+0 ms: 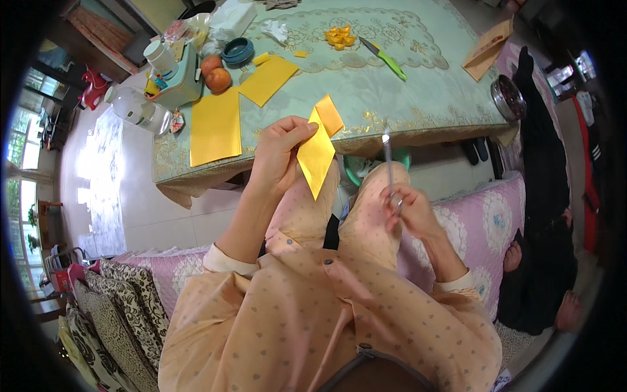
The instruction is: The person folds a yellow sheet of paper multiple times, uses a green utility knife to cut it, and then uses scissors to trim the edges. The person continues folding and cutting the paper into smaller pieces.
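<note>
Between its thumb and fingers my left hand (279,147) pinches a folded piece of yellow paper (317,159). The paper has a long pointed diamond face, and a squarer folded flap sticks out at its upper right. My right hand (409,210), above my right knee, grips a slim shiny metal tool (389,164) that points up toward the table edge. Its kind is hard to tell. On the table lie a stack of yellow paper sheets (215,130), a second yellow sheet set at an angle (269,81) and a folded gold paper piece (340,37).
A green-handled knife (389,63) lies on the cloth-covered table (343,98). At the left are oranges (218,80), a blue-green bowl (238,51) and a clear plastic bottle (142,112). A metal bowl (508,97) sits at the right corner, near a person in black (543,196). A green bin (355,169) stands below.
</note>
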Demonstrator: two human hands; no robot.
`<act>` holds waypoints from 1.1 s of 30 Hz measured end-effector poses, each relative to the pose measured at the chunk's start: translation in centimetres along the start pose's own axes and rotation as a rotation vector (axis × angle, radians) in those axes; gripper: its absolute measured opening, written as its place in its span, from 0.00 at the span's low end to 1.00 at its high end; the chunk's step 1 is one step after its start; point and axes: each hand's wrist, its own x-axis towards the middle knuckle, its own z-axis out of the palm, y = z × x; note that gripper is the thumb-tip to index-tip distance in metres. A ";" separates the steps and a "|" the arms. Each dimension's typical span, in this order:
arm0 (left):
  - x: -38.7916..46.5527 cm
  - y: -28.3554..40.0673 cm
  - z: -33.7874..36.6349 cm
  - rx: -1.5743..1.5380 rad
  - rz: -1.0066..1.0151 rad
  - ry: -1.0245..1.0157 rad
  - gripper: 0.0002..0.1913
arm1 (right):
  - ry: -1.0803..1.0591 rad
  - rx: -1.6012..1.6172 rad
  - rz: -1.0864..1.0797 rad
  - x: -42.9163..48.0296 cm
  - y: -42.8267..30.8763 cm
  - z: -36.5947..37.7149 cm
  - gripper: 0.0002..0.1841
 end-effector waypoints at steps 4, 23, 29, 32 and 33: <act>-0.5 0.4 0.9 0.061 0.038 -0.005 0.04 | -0.267 -0.190 -0.106 -1.7 -0.5 2.4 0.18; -2.0 0.8 0.8 0.185 0.070 -0.031 0.04 | -0.307 -0.557 -0.129 0.2 -3.0 5.0 0.16; -2.0 0.8 0.4 0.178 0.059 -0.043 0.04 | -0.325 -0.513 -0.143 0.3 -2.9 5.4 0.12; -2.1 0.9 0.4 0.179 0.043 -0.048 0.04 | -0.316 -0.524 -0.188 0.5 -2.3 5.4 0.12; -2.1 0.9 0.3 0.180 0.040 -0.048 0.03 | -0.319 -0.524 -0.190 0.5 -2.4 5.4 0.13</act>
